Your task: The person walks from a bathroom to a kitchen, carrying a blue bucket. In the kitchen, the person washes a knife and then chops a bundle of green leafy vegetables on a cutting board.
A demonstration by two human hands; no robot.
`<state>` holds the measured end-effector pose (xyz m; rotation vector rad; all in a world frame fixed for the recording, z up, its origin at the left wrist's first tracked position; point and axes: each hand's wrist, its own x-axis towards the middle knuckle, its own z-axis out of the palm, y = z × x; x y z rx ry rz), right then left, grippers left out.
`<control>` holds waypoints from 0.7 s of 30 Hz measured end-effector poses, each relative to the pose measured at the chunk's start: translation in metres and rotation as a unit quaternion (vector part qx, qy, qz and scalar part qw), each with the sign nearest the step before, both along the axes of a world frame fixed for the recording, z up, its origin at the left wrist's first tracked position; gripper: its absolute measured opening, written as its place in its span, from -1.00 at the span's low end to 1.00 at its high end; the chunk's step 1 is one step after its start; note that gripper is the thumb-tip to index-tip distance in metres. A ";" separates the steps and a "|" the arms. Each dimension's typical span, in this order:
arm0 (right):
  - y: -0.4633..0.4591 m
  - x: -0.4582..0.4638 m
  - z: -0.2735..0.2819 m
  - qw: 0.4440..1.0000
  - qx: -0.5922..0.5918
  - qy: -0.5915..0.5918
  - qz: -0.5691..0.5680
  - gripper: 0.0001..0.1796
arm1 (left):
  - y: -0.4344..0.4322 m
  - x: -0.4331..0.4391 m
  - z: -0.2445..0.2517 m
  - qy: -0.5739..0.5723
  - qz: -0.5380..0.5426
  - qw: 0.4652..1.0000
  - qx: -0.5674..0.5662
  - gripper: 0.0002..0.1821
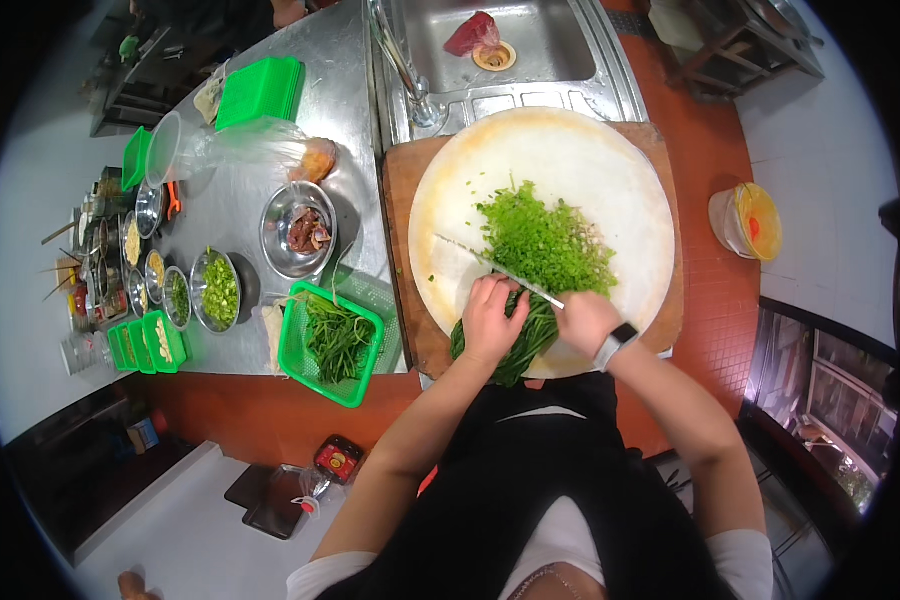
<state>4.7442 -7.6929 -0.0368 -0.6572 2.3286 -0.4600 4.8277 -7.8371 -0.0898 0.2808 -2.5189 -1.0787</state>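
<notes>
A large round white cutting board [442, 187] lies on a brown wooden board [401, 180]. My right hand [589, 322] grips a kitchen knife [495, 266]; its handle is hidden in my fist and the blade points up and left, seen almost edge-on. With fingers bent close to the blade, my left hand [493, 315] holds down a bunch of long leafy greens [525, 352] at the board's near edge. Beyond the blade spreads a heap of finely chopped greens [536, 236], with paler bits at its right side.
Left of the board, a steel counter [352, 202] carries a green basket of leafy stems [337, 330], a steel bowl of raw meat [300, 229] and a bowl of chopped greens [219, 291]. Ahead, a sink [525, 52] holds a red bag [472, 34]. A bucket [746, 221] stands right.
</notes>
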 end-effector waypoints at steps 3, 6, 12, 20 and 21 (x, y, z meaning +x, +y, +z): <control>0.020 -0.011 0.015 1.000 -0.002 -0.031 -0.002 -0.73 | 0.003 0.001 0.007 0.044 -0.058 0.997 -0.004 -0.78; 0.047 0.000 0.049 0.999 0.013 -0.047 -0.019 -0.74 | 0.007 0.006 0.012 0.057 -0.201 0.978 -0.012 -0.72; 0.086 0.038 0.088 0.994 0.085 -0.042 -0.053 -0.77 | 0.010 0.007 0.011 -0.011 -0.240 0.968 -0.067 -0.63; 0.043 0.044 -0.002 0.994 0.028 -0.006 -0.101 -0.74 | 0.011 0.003 0.009 -0.004 -0.257 0.963 -0.075 -0.58; 0.041 0.041 -0.001 0.993 0.047 -0.023 -0.109 -0.74 | 0.011 0.003 0.010 0.003 -0.262 0.962 -0.077 -0.57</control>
